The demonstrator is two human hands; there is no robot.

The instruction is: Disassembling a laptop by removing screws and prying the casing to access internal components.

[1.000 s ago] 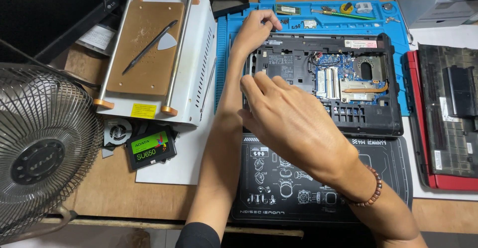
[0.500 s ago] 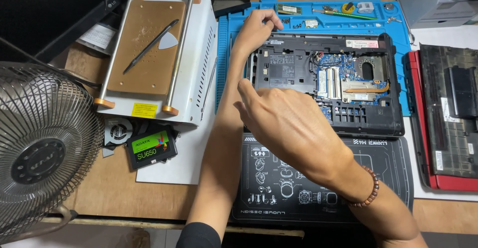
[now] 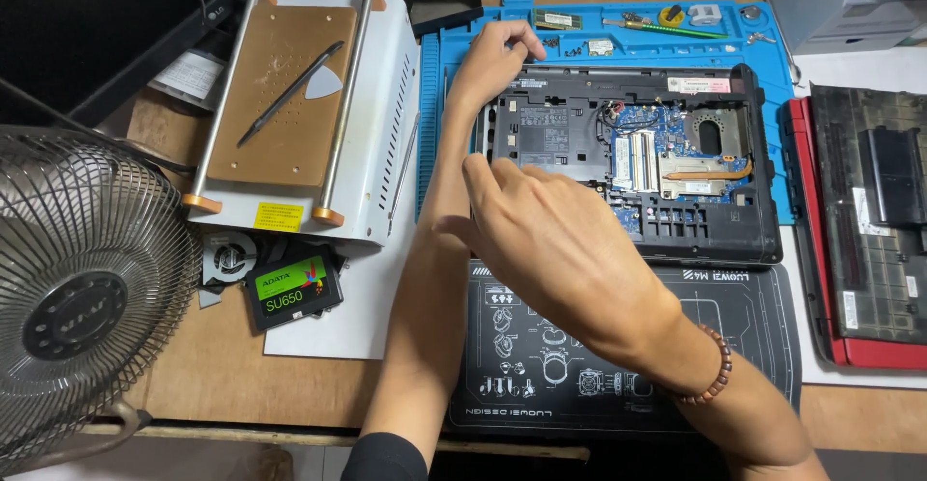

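Black plastic and bare circuit board make up the opened laptop base (image 3: pixel 637 162), which lies on a blue work mat (image 3: pixel 772 32) near the far edge of the wooden tabletop (image 3: pixel 241 384). All places below are told from that laptop base.

At its far left corner sits the left hand (image 3: pixel 497 56), fingers curled and touching the rim there; whether it pinches anything I cannot tell. The left forearm runs along the base's left side toward the near edge of the tabletop.

Over its near left part hovers the right hand (image 3: pixel 560 249), back of the hand up, fingers bent loosely downward and covering that corner. What lies under the fingers is hidden, so I cannot tell if it grips anything. A beaded bracelet (image 3: pixel 710 375) circles the right wrist.

Just in front of the base lies a black mat with white drawings (image 3: pixel 734 326), partly under the right forearm. To the right is a red laptop shell (image 3: pixel 869 211). To the left stands a white heating plate device (image 3: pixel 299 104) with a thin tool (image 3: pixel 290 90) resting on its brown top. Nearer and further left lie a small black drive with a green label (image 3: pixel 293 288) and a small cooling fan (image 3: pixel 229 254). Far left stands a desk fan (image 3: pixel 82 297) with a wire grille. Beyond the base, small parts lie along the mat's far strip
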